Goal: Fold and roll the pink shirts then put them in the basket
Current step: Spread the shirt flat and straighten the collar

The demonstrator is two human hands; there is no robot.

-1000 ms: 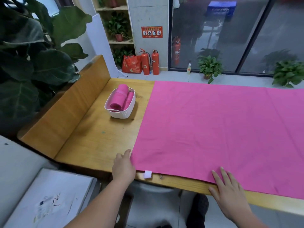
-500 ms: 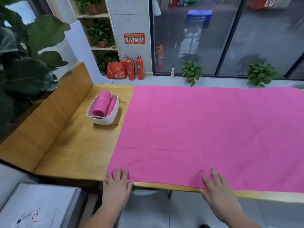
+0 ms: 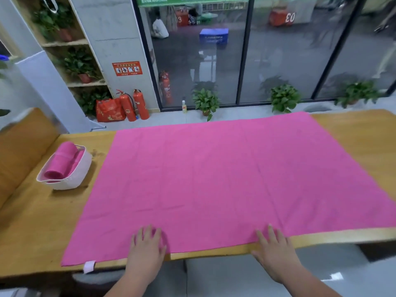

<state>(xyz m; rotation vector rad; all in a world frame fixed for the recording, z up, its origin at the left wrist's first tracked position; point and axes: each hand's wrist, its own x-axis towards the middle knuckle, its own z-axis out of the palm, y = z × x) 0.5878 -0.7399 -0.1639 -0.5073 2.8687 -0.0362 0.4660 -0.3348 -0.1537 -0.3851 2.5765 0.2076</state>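
A large pink cloth [image 3: 214, 179] lies spread flat over the wooden table [image 3: 42, 228], with a small white tag [image 3: 89, 266] at its near left corner. My left hand [image 3: 147, 245] rests flat on the cloth's near edge, fingers straight. My right hand [image 3: 272, 247] presses flat on the same edge further right, fingertips on the cloth. A white basket [image 3: 70, 176] stands at the table's left and holds rolled pink cloths [image 3: 62, 161].
A raised wooden side panel [image 3: 19, 151] borders the table on the left. Bare table surface shows right of the cloth [image 3: 364, 142]. Beyond the table stand fire extinguishers [image 3: 134, 106], potted plants [image 3: 205, 101] and glass doors.
Both hands have slid right along the cloth's near edge; the left hand has left the corner with the tag. The view has swung right and up.
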